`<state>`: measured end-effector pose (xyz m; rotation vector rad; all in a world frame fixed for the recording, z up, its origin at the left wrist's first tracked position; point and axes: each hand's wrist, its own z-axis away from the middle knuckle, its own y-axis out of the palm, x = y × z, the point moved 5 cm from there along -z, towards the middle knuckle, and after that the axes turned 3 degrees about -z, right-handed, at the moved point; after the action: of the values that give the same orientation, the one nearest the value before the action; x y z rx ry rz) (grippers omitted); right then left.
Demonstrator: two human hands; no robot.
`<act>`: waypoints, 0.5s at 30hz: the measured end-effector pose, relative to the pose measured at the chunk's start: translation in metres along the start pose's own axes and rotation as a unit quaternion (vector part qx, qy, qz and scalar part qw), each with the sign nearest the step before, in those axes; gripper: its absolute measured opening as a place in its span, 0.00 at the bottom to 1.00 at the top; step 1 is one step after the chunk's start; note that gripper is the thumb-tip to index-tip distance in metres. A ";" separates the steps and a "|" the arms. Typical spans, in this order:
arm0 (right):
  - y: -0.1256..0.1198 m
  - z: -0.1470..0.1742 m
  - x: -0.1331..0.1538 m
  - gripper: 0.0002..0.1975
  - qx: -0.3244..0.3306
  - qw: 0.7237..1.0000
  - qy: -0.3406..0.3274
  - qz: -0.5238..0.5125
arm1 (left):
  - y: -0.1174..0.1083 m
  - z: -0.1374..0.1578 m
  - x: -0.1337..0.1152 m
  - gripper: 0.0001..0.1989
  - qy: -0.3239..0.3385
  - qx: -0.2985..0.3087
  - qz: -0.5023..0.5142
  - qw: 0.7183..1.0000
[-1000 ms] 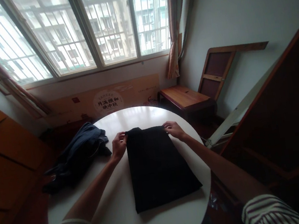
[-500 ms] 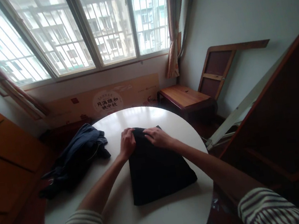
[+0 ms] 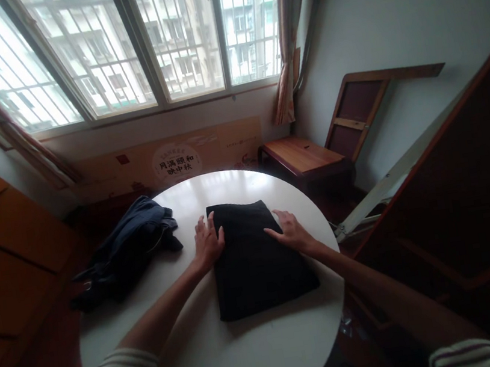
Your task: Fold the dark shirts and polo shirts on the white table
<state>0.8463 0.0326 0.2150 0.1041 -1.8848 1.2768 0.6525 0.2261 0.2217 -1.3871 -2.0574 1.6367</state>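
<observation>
A black folded garment point(image 3: 260, 272) lies flat on the round white table point(image 3: 195, 348); its exact kind does not show. At its left edge, near the far corner, rests my left hand point(image 3: 209, 242), fingers spread and holding nothing. My right hand point(image 3: 292, 233) is at the garment's right edge, thumb over the cloth and fingers apart, with nothing gripped. Off to the left, a dark blue crumpled garment point(image 3: 132, 242) is heaped at the table's edge.
Orange-brown cabinets point(image 3: 5, 266) stand at the left. Beyond the table are a barred window point(image 3: 179, 41) and a low wooden bench point(image 3: 302, 154). A dark wooden panel point(image 3: 467, 207) leans along the right side.
Both hands have let go of the garment's far edge. My right hand has moved right to its side edge, my left slightly nearer me. The far edge now lies flat.
</observation>
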 end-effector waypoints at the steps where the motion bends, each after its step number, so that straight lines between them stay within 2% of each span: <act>1: -0.007 0.004 -0.004 0.39 -0.003 0.998 0.044 -0.052 | -0.007 0.007 0.005 0.30 -0.022 0.004 0.025 0.999; 4: -0.017 0.014 -0.012 0.41 0.050 0.960 0.183 -0.205 | -0.016 0.026 0.023 0.34 -0.127 0.109 0.129 0.977; 7: -0.018 0.016 -0.009 0.38 0.102 0.927 0.247 -0.265 | -0.014 0.037 0.030 0.44 -0.207 0.186 0.217 0.936; 9: -0.014 0.015 -0.004 0.37 0.124 0.919 0.253 -0.276 | -0.008 0.038 0.027 0.47 -0.215 0.218 0.283 0.909; 11: -0.007 0.013 0.001 0.36 0.135 0.917 0.232 -0.297 | -0.002 0.037 0.021 0.48 -0.187 0.226 0.332 0.897; 15: 0.003 0.012 0.015 0.28 0.145 0.910 0.133 -0.364 | -0.001 0.033 0.014 0.44 -0.103 0.164 0.322 0.927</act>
<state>0.8276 0.0301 0.2214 0.6887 -1.2206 0.9639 0.6230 0.2141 0.2043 -1.9476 -1.3644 2.3291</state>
